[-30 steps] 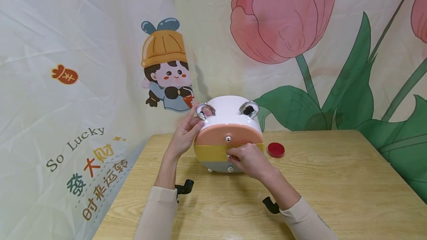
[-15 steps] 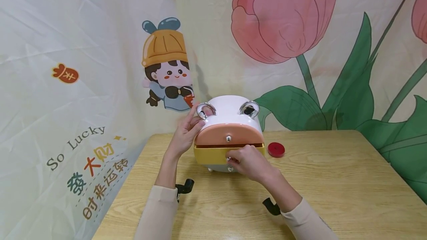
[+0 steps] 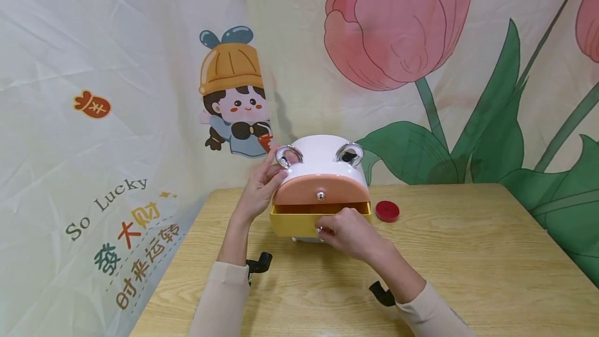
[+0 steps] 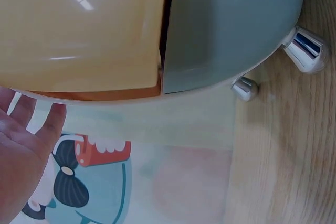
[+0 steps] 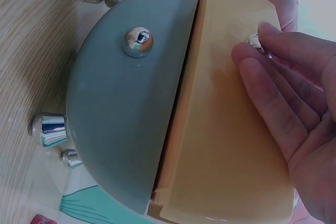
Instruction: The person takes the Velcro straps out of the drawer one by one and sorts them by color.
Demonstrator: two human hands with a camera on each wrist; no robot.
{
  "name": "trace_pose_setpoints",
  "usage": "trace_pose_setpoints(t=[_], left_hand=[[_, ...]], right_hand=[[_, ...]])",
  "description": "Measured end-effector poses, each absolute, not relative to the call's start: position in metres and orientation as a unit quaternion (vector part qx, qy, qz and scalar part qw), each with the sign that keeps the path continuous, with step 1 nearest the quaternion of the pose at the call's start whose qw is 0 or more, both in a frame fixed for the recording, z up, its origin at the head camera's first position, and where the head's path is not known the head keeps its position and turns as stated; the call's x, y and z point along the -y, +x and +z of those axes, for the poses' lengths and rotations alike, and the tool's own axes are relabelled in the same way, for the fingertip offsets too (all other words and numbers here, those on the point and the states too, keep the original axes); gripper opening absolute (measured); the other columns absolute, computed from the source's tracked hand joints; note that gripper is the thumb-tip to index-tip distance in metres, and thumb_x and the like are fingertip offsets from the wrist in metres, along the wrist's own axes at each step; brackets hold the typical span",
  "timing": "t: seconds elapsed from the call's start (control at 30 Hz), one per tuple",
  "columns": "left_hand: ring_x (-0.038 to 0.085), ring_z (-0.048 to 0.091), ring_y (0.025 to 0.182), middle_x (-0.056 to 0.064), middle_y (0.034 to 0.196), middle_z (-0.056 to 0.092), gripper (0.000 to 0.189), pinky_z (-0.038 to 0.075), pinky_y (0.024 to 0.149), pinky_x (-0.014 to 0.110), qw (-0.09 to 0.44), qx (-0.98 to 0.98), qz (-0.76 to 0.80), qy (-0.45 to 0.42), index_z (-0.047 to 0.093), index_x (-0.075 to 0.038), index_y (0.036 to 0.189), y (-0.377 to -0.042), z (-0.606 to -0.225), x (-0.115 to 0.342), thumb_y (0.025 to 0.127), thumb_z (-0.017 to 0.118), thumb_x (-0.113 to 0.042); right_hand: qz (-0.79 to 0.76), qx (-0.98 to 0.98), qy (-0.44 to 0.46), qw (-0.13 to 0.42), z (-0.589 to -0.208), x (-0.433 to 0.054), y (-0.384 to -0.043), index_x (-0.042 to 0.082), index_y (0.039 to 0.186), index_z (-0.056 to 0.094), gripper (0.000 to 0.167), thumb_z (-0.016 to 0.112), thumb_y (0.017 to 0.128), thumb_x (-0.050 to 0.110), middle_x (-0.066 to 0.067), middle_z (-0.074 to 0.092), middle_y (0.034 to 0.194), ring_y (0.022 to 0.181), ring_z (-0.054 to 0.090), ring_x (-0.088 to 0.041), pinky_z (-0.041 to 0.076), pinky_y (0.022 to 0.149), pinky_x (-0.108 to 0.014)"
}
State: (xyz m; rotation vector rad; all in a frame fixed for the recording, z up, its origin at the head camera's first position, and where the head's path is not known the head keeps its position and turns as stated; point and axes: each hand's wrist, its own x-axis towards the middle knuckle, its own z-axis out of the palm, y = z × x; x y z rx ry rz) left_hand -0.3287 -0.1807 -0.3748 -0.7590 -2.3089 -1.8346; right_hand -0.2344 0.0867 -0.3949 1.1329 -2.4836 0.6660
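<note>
A small rounded drawer cabinet (image 3: 320, 152) with a white shell and silver ring ears stands on the wooden table. My right hand (image 3: 353, 234) pinches the silver knob (image 5: 254, 41) of the yellow middle drawer (image 3: 294, 225) between thumb and index finger. That drawer sticks out part way, and a dark gap shows over its rim. The orange top drawer (image 3: 299, 191) and the grey-blue bottom drawer (image 5: 118, 103) sit closed. My left hand (image 3: 255, 191) rests against the cabinet's left side by the left ear (image 3: 289, 156), fingers mostly straight.
A red disc-shaped object (image 3: 387, 211) lies right of the cabinet. Black curved pieces (image 3: 262, 261) stick out by both wrists. Silver feet (image 4: 307, 51) hold the cabinet above the table (image 3: 468, 254). A printed cloth with tulips (image 3: 398, 25) hangs behind.
The yellow drawer has come out toward me from fully closed, with my right hand moving along on its knob. My left hand has stayed in place on the cabinet's side.
</note>
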Motion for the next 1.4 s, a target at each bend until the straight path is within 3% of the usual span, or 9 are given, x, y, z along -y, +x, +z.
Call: trace_pose_setpoints(t=[0.17,0.3,0.53,0.97,1.1,1.3,1.4], left_hand=[[0.03,0.06,0.136,0.01,0.151,0.059,0.07,0.052,0.109,0.036,0.051,0.758,-0.601,-0.248,0.025,-0.047,0.163,-0.328,-0.375,0.18,0.106,0.061,-0.03],[0.029,0.06,0.137,0.008,0.152,0.058,0.069,0.05,0.111,0.039,0.051,0.763,-0.598,-0.24,0.026,-0.053,0.161,-0.328,-0.374,0.181,0.105,0.062,-0.033],[0.03,0.059,0.138,0.008,0.153,0.057,0.067,0.049,0.112,0.043,0.052,0.765,-0.596,-0.237,0.027,-0.054,0.16,-0.329,-0.376,0.181,0.105,0.062,-0.034],[0.03,0.058,0.139,0.006,0.153,0.057,0.067,0.048,0.112,0.05,0.054,0.77,-0.592,-0.231,0.027,-0.056,0.159,-0.329,-0.377,0.181,0.104,0.063,-0.041],[0.03,0.058,0.139,0.006,0.153,0.057,0.067,0.048,0.113,0.05,0.055,0.772,-0.591,-0.228,0.028,-0.057,0.158,-0.329,-0.377,0.18,0.104,0.063,-0.041],[0.031,0.059,0.138,0.009,0.152,0.058,0.07,0.049,0.112,0.047,0.058,0.77,-0.591,-0.236,0.025,-0.049,0.163,-0.329,-0.376,0.181,0.105,0.062,-0.036],[0.03,0.06,0.137,0.009,0.151,0.059,0.069,0.049,0.112,0.045,0.057,0.767,-0.593,-0.239,0.026,-0.051,0.161,-0.329,-0.376,0.181,0.106,0.062,-0.033]], right_hand=[[0.229,0.866,0.412,0.164,-0.392,-0.087,-0.231,0.015,0.094,0.078,0.008,0.084,0.089,0.017,0.007,0.075,0.083,0.067,0.064,-0.004,0.057,0.069,-0.016],[0.227,0.869,0.415,0.145,-0.389,-0.087,-0.227,0.017,0.092,0.077,0.007,0.083,0.09,0.017,0.009,0.073,0.08,0.065,0.059,-0.002,0.055,0.068,-0.014],[0.197,0.884,0.406,0.124,-0.382,-0.085,-0.217,0.02,0.09,0.075,0.008,0.082,0.091,0.019,0.011,0.071,0.079,0.068,0.058,-0.004,0.056,0.072,-0.017],[0.173,0.887,0.41,0.12,-0.376,-0.082,-0.207,0.018,0.087,0.072,0.011,0.08,0.092,0.014,0.01,0.064,0.076,0.067,0.053,-0.007,0.05,0.066,-0.016],[0.171,0.889,0.41,0.113,-0.376,-0.082,-0.206,0.018,0.088,0.072,0.01,0.081,0.091,0.014,0.011,0.064,0.076,0.067,0.053,-0.007,0.05,0.066,-0.016],[0.166,0.89,0.411,0.104,-0.374,-0.082,-0.204,0.019,0.087,0.071,0.011,0.08,0.092,0.016,0.013,0.059,0.071,0.063,0.051,-0.006,0.047,0.062,-0.015],[0.161,0.889,0.416,0.103,-0.373,-0.083,-0.203,0.02,0.085,0.07,0.013,0.08,0.092,0.017,0.013,0.057,0.069,0.062,0.05,-0.005,0.045,0.06,-0.015]])
